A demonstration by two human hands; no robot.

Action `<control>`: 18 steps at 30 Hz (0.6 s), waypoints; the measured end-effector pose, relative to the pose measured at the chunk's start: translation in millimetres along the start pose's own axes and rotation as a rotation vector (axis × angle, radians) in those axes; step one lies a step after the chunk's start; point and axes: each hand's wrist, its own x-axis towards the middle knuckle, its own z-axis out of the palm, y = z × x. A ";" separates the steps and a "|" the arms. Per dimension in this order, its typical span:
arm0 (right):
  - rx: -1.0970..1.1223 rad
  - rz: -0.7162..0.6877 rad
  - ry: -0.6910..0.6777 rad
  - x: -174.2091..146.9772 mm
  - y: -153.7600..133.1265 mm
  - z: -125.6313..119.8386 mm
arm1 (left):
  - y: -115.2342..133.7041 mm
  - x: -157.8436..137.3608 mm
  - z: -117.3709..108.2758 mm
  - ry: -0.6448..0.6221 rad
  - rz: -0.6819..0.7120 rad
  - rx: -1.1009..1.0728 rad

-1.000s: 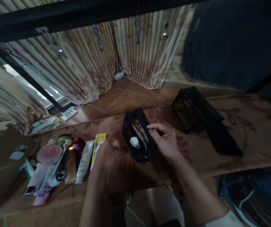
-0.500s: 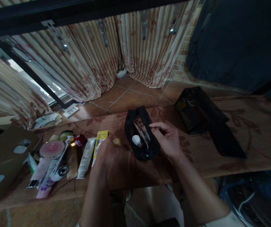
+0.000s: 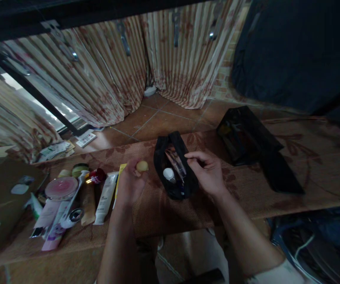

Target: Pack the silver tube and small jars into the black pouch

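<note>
My left hand [image 3: 130,183] is closed around a small round pale-yellow item [image 3: 141,166], whose exact kind I cannot make out. It is above the cloth, just left of an open black pouch [image 3: 158,157]. My right hand [image 3: 207,173] pinches the pouch's right rim between thumb and fingers. Inside the pouch lie a white-capped container [image 3: 169,174] and some clear-wrapped things [image 3: 178,163]. Partly behind my left hand is a yellow box [image 3: 121,169], and beside it a white tube [image 3: 106,199].
Left of the tube lie a tan tube [image 3: 88,205], a red-capped jar [image 3: 98,176], a round pink case [image 3: 61,187] and a pink-purple tube [image 3: 53,238]. A cardboard box [image 3: 6,197] stands far left. Another open black case [image 3: 264,134] sits on the patterned cloth [image 3: 247,193] at right.
My left hand has shifted slightly and turned, lifting the round yellow item so that more of it shows. My right hand stays on the pouch rim. The whole view has moved slightly.
</note>
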 end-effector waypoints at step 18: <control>0.014 -0.006 0.001 0.0 -0.7 0.7 | 8.8 -6.1 -0.9 0.078 0.265 -0.103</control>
